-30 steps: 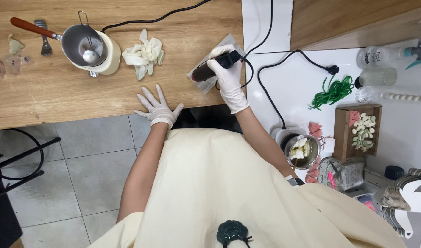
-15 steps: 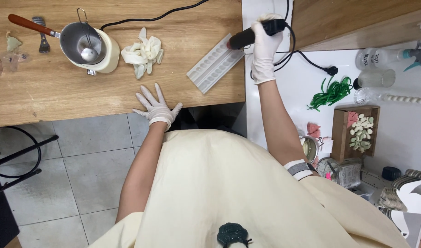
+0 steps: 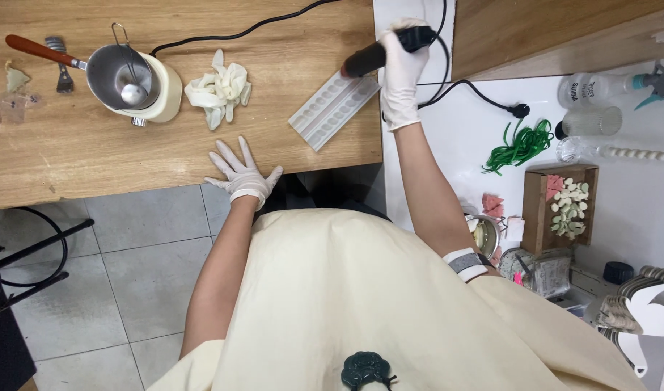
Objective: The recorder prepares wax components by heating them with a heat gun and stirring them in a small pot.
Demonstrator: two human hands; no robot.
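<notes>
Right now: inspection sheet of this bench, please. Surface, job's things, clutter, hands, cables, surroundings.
Surface: wooden table; white counter to its right.
Job's things: black corded tool; white mould tray lying flat at the table's right edge.
Clutter: metal cup with red-handled utensil, crumpled gloves, green string, box of pieces, bottles.
Hands: both gloved. Right hand grips the tool above the tray's far end; left hand rests flat on the table edge, fingers spread.
Cables: black cord across the table top; tool's cord loops over the counter to a loose plug.
Surroundings: grey tile floor, black chair frame at left.
</notes>
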